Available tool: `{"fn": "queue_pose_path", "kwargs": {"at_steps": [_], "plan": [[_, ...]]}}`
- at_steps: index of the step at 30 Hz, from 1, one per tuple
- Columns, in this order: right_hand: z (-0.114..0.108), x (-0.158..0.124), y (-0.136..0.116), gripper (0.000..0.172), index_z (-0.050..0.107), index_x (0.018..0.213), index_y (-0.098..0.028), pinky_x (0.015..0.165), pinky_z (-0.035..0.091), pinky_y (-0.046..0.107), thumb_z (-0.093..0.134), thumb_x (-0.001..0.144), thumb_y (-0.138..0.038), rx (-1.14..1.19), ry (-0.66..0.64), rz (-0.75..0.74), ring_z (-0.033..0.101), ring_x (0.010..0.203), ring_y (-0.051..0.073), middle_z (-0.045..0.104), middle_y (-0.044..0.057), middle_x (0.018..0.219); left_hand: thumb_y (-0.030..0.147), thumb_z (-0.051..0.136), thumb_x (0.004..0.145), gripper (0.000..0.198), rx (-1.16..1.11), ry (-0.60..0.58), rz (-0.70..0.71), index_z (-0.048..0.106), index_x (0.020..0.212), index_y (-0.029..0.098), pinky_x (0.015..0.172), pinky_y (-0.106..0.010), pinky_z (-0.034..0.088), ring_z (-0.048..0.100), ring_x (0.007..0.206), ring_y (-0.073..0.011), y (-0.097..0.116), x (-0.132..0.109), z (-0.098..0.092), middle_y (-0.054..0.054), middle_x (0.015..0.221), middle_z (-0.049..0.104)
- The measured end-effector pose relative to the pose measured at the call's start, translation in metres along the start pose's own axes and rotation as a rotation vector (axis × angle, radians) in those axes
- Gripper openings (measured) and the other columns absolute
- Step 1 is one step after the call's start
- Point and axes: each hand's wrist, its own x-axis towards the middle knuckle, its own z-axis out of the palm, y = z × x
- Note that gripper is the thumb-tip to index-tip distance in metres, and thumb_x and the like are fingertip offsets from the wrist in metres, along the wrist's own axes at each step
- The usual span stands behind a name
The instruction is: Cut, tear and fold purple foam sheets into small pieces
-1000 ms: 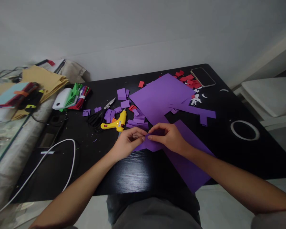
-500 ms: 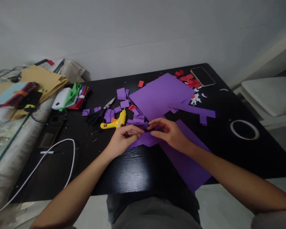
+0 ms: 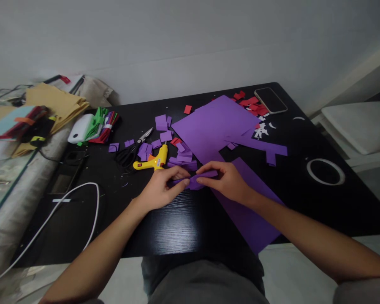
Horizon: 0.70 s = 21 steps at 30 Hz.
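Between my two hands is a strip of purple paper [image 3: 194,183], partly folded over. My left hand [image 3: 164,185] pinches its left part, thumb toward me and fingers behind. On the other side my right hand [image 3: 226,180] pinches it the same way, with a folded edge standing up along the fingers. My fingers hide part of the strip. Just beyond my left hand lies a yellow glue gun [image 3: 152,160], beside black-handled scissors [image 3: 131,151]. Small purple paper pieces [image 3: 183,154] are scattered behind the hands. Under my right forearm is a large purple sheet [image 3: 247,211].
Another purple sheet [image 3: 217,120] lies farther back, near red scraps [image 3: 255,105], white scraps [image 3: 261,131] and a phone [image 3: 270,100]. A white tape ring [image 3: 325,172] sits at right. A white cable [image 3: 96,207] loops across the left side. Bundled coloured paper [image 3: 106,126] stands at back left.
The purple strip lay flatter before; now it is folded up between my fingers and looks narrower. Both hands stay in nearly the same place.
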Motion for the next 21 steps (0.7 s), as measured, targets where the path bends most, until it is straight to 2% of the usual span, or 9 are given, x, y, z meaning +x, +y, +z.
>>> {"fn": "queue_pose_path", "kwargs": {"at_steps": [3,6,11,15,21], "plan": [[0.0008,-0.0029,-0.0020,0.014,0.079,0.093,-0.025,0.087,0.055,0.037,0.081,0.079,-0.023,-0.064,0.044,-0.058,0.074,0.090,0.022,0.081,0.002,0.093,0.037,0.063,0.098,0.024,0.075,-0.050,-0.026,0.075,0.100,0.017,0.067,-0.025,0.050,0.066,0.073,-0.0149,-0.0012,0.0005,0.0019,-0.004,0.086,0.076],[0.0010,-0.0036,-0.0023,0.014,0.079,0.092,-0.025,0.088,0.055,0.036,0.081,0.079,-0.022,-0.062,0.049,-0.082,0.074,0.089,0.021,0.080,0.002,0.092,0.036,0.060,0.100,0.025,0.084,-0.051,-0.002,0.076,0.101,0.017,0.066,-0.024,0.050,0.066,0.071,-0.0141,-0.0013,0.0007,0.0026,-0.003,0.084,0.075],[-0.0009,-0.0004,-0.0016,0.015,0.080,0.089,-0.024,0.078,0.054,0.034,0.085,0.077,-0.031,0.066,0.027,0.006,0.071,0.082,0.020,0.079,0.001,0.087,0.036,0.061,0.100,0.025,0.068,-0.038,0.034,0.077,0.097,0.017,0.067,-0.023,0.050,0.066,0.071,-0.0140,-0.0007,0.0000,0.0017,-0.004,0.082,0.075],[-0.0032,0.0021,-0.0043,0.018,0.080,0.086,-0.022,0.077,0.053,0.033,0.086,0.077,-0.037,0.099,0.011,0.072,0.070,0.079,0.019,0.078,0.002,0.084,0.038,0.065,0.098,0.026,-0.009,-0.029,-0.006,0.079,0.096,0.016,0.065,-0.023,0.049,0.064,0.069,-0.0136,-0.0016,-0.0003,0.0022,-0.004,0.080,0.075],[-0.0007,0.0013,-0.0055,0.022,0.079,0.084,-0.022,0.076,0.054,0.034,0.085,0.077,-0.041,0.078,0.016,0.065,0.070,0.079,0.020,0.078,0.002,0.084,0.042,0.069,0.094,0.027,-0.144,-0.070,-0.118,0.078,0.096,0.016,0.061,-0.023,0.046,0.059,0.066,-0.0133,-0.0014,0.0007,0.0028,-0.003,0.076,0.070]]}}
